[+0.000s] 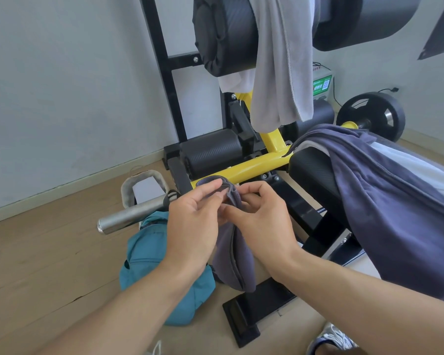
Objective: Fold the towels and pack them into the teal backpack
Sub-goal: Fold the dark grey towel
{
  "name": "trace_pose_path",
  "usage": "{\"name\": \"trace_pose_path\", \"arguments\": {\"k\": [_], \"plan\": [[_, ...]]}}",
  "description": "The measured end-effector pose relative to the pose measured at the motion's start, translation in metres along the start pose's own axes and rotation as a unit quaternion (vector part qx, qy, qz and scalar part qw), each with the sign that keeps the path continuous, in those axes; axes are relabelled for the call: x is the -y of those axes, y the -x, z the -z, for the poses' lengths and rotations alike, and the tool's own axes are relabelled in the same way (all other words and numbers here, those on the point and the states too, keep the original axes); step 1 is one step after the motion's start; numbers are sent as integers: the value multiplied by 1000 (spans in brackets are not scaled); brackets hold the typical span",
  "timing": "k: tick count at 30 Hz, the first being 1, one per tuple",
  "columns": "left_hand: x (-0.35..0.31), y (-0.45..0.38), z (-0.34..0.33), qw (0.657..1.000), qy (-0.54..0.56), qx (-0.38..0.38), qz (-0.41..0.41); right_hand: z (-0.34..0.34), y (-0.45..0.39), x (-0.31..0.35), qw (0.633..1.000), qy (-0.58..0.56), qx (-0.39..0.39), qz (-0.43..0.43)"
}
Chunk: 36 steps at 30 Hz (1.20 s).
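A small dark purple-grey towel (235,254) hangs folded between my hands in the middle of the view. My left hand (192,224) pinches its top edge with thumb and fingers. My right hand (264,221) pinches the same edge from the right side. The teal backpack (149,254) lies on the wooden floor under my left forearm, partly hidden by it. A light grey towel (282,73) hangs over a black roller pad at the top. A large dark purple cloth (385,201) is draped over the bench pad on the right.
A black and yellow gym machine frame (254,165) stands right behind my hands. A steel bar (133,216) sticks out to the left above the backpack. A weight plate (374,115) sits at the back right. My shoe (331,339) shows at the bottom right.
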<state>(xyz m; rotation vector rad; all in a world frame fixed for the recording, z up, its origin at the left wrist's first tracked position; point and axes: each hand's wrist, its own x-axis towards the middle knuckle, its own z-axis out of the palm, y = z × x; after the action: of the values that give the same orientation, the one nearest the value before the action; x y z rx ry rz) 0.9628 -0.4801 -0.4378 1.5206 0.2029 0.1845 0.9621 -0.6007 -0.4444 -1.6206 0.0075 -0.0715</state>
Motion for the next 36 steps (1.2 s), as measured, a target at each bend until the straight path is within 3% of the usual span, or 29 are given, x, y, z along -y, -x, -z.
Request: {"name": "trace_pose_path", "arguments": {"k": [6, 12, 15, 17, 20, 24, 29, 36], "plan": [[-13, 3, 3, 1000, 1, 22, -3, 4, -7, -1, 1000, -12, -2, -15], [-12, -26, 29, 982, -154, -55, -94, 16, -21, 3, 998, -31, 36, -27], [-7, -40, 46, 971, -219, 81, -54, 23, -27, 2, 997, -46, 57, -34], [-1, -41, 52, 941, -289, 175, -19, 28, -29, 2, 996, -58, 64, -35], [5, -40, 53, 910, -350, 223, -20, 32, -32, 1, 994, -72, 72, -46], [6, -43, 51, 929, -319, 182, -46, 38, -38, -4, 994, -45, 83, -62], [4, -42, 50, 942, -296, 152, -40, 47, -44, -11, 987, 80, 115, -76], [5, -47, 56, 933, -334, 134, -28, 51, -47, -17, 973, 143, 151, -96]]}}
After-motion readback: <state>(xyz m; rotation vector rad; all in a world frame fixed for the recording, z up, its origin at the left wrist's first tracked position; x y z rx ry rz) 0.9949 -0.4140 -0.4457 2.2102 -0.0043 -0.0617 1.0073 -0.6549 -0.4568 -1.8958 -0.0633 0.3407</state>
